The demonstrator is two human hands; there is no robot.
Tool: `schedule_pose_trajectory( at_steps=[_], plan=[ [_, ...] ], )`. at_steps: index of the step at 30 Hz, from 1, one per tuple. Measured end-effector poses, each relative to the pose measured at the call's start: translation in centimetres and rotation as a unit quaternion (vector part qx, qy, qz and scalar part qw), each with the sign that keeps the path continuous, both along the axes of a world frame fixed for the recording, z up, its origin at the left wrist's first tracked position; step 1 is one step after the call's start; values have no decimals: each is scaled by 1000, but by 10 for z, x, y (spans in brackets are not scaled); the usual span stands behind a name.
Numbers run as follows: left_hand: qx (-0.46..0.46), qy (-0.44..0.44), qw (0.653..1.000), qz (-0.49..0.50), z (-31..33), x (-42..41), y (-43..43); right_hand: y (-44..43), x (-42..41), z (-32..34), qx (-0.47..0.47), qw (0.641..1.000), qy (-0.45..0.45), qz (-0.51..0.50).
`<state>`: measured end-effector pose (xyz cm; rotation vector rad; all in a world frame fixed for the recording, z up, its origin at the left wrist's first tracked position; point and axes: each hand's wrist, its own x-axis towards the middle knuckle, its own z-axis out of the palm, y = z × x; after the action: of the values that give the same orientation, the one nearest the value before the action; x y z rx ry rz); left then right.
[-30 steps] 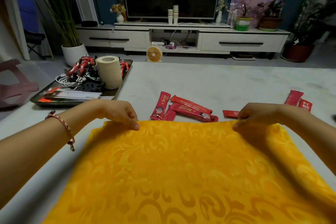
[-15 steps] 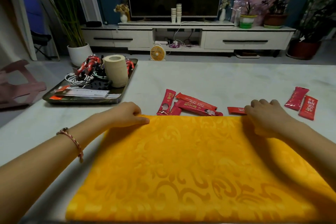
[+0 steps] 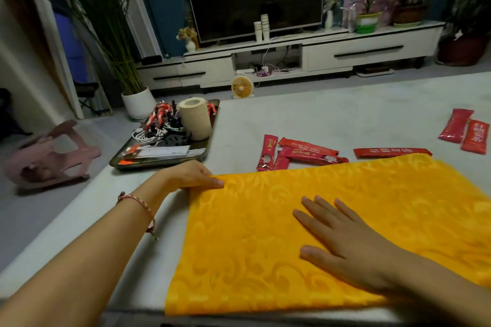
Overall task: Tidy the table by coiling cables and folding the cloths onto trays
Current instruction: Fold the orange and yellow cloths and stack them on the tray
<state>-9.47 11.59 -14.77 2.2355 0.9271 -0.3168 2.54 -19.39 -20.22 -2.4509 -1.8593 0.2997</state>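
The right hand (image 3: 342, 241) has left the far right corner of the yellow cloth (image 3: 252, 260), where it was curled half a second ago. It now lies flat on the middle of the cloth with its fingers (image 3: 316, 207) straight and spread, gripping nothing. The left hand (image 3: 194, 175) has stayed at the cloth's far left corner, its fingers curled over the edge and holding it; the thumb is hidden. The cloth sits doubled along the near edge of the table (image 3: 318, 119), its near fold just at the rim.

The step in hand looks like smoothing the fold before the next one. To do it well, I would keep the left corner pinned and sweep the flat palm outward toward the right edge, so the layers stay aligned and no crease gets trapped.

Beyond the cloth's far edge lie red sachets (image 3: 305, 152), some touching it. The tray (image 3: 159, 163) stands near the table's far left corner and already holds cables (image 3: 148, 135) and a paper roll (image 3: 195, 119).
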Motion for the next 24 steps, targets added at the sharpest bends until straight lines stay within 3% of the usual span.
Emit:
schedule_pose_trajectory(
  at_steps=[19, 22, 24],
  plan=[
    [-27, 22, 999, 33, -3, 8, 8, -3, 2, -4, -9, 1000, -6, -23],
    [-82, -40, 993, 80, -5, -2, 5, -4, 1, -4, -3, 999, -11, -35],
    [-193, -106, 964, 147, -9, -18, 0, -4, 0, -3, -3, 999, -9, -37]
  ],
)
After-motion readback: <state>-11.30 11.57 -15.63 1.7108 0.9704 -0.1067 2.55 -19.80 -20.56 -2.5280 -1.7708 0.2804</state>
